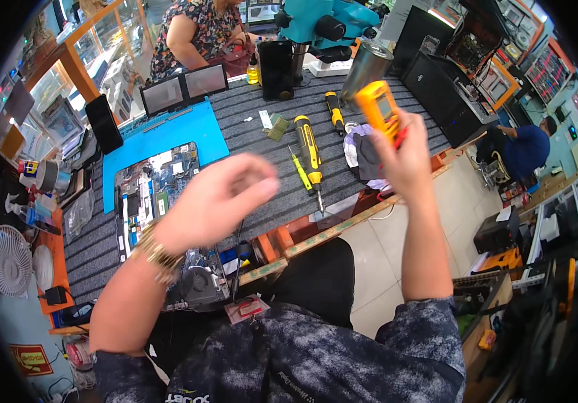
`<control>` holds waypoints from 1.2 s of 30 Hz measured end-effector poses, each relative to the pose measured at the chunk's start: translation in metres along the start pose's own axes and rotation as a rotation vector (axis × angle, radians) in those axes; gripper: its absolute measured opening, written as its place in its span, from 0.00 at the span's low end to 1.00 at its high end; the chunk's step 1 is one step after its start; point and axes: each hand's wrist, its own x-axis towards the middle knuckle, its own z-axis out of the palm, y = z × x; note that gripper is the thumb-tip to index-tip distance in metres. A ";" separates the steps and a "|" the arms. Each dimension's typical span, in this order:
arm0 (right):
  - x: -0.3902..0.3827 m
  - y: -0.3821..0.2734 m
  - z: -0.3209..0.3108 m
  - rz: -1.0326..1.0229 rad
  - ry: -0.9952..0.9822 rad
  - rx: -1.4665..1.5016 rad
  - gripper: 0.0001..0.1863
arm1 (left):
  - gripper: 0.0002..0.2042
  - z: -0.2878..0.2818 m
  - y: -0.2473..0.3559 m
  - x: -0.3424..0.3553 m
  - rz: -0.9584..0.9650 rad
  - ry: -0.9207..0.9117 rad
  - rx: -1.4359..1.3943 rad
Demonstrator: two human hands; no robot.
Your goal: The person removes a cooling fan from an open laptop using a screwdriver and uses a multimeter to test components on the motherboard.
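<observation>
My right hand [403, 154] grips a yellow-orange multimeter [379, 107], raised over the right part of the bench. My left hand [215, 195], slightly blurred, hovers above a disassembled laptop [158, 174], its fingers loosely curled and thumb apart, holding nothing I can see. The laptop lies partly on a blue mat [202, 127], its lower part under my left arm. To the right of that hand lie a yellow electric screwdriver [308, 148], a slim green screwdriver [298, 168], a shorter yellow tool [334, 111] and a crumpled dark-and-lilac cloth [363, 161].
A phone [277, 70] stands near a teal microscope [309, 20] and a metal cylinder [363, 70]. A black computer case [447, 94] occupies the bench's right end. A person in floral clothing [188, 33] is across the bench; another in blue [524, 148] sits at right. A fan [8, 258] is left.
</observation>
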 end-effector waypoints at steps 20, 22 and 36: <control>-0.054 -0.045 -0.012 0.540 -0.420 0.652 0.11 | 0.17 -0.021 -0.050 0.060 -0.066 0.185 -0.423; -0.060 -0.051 -0.008 0.381 -0.493 0.527 0.11 | 0.17 -0.019 -0.046 0.061 -0.038 0.188 -0.445; -0.053 -0.037 0.046 0.521 -0.503 0.257 0.18 | 0.17 -0.015 -0.041 0.063 -0.010 0.122 -0.483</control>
